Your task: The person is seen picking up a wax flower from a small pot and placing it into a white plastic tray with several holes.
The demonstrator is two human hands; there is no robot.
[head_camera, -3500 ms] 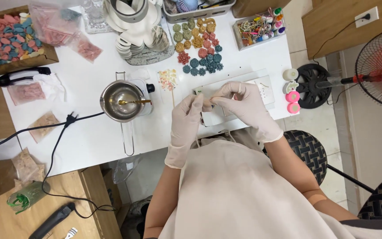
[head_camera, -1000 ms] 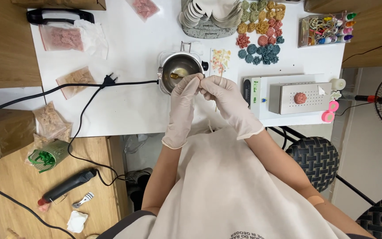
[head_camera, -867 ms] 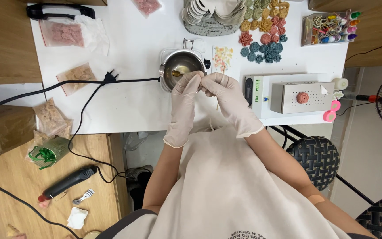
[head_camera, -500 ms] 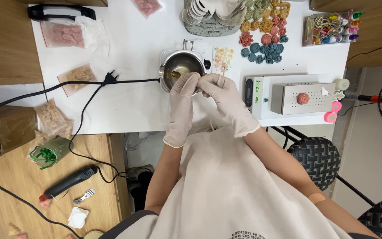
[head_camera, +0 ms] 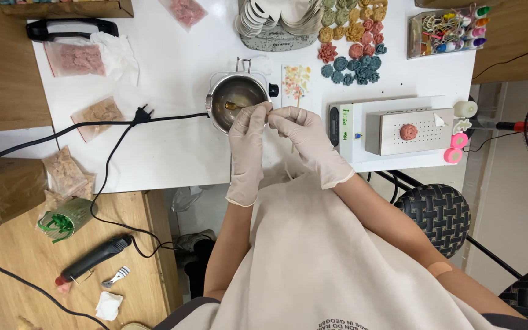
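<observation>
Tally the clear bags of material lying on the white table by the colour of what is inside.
Pink-filled bags: 2, a large one and a small one.
Tan-filled bags: 1.
Total: 3.

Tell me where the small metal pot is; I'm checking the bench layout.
In the head view, the metal pot sits mid-table, just beyond the gloved left hand, left of a speckled card.

Pale gloves on left hand (head_camera: 247, 142), right hand (head_camera: 305, 139); beige apron, perhaps.
</observation>
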